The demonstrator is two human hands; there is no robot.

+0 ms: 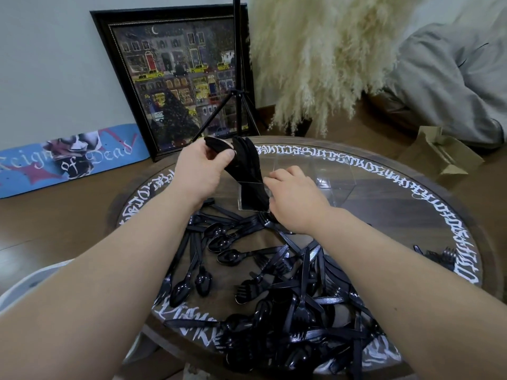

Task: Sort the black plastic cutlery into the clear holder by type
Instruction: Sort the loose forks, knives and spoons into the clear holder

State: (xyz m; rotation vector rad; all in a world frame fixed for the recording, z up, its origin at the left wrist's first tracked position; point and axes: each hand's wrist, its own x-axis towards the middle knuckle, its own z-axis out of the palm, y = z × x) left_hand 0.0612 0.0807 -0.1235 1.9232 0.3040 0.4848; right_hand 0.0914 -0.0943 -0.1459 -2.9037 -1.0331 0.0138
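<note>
Head view: the left hand (201, 165) pinches a spoon (216, 146) above the holder (253, 196), presumably to drop it in with its own type. Right hand (292, 194) curls over the holder's near rim, probably steadying it. One holder compartment carries a black bundle; the others look unfilled. Loose cutlery (274, 275), too tangled to count, lies on the worktop (384, 204) nearer the person than the holder.

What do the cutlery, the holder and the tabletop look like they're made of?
Loose cutlery: glossy black plastic, going by the sharp highlights on spoon bowls and thin moulded handles.
Holder: clear hard plastic, likely acrylic; the cutlery inside shows through and the edges catch light. The right hand rests against it.
Tabletop: seemingly glass over dark wood, given its reflections; white lettering rings the rim.
</note>
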